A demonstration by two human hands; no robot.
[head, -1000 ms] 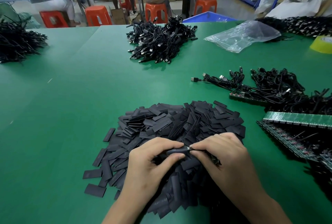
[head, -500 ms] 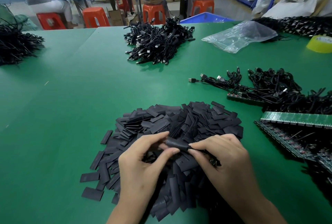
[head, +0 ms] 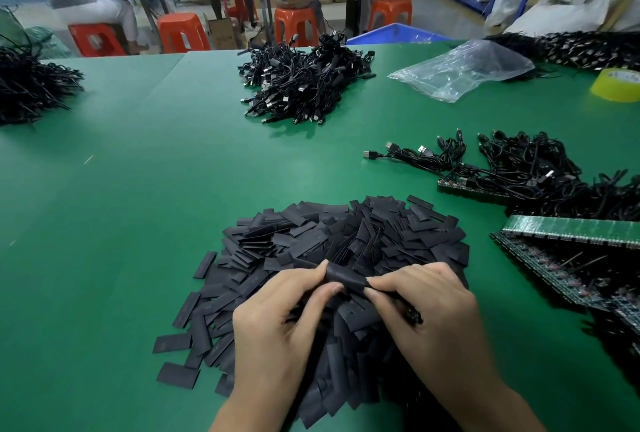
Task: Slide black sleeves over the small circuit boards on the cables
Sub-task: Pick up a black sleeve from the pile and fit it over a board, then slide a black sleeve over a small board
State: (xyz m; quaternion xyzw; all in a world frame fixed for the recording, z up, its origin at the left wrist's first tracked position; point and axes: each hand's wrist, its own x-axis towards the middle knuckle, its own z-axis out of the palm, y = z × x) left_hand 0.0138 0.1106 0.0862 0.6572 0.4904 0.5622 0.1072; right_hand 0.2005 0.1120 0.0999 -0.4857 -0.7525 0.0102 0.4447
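Observation:
A black sleeve is pinched between both hands just above a large heap of flat black sleeves on the green table. My left hand grips the sleeve's left end with thumb and fingers. My right hand holds the sleeve's right end, and a black cable runs out under its fingers. The circuit board on that cable is hidden inside the sleeve or under my fingers.
Panels of small circuit boards with attached cables lie at the right. A bundle of loose cables lies beyond them. A cable pile sits at the far middle, another pile at far left. A plastic bag and yellow tape roll are at far right.
Both hands lifted slightly with the sleeve. The sleeve now stands out more between the fingertips, and my left fingers shifted their hold on its left end.

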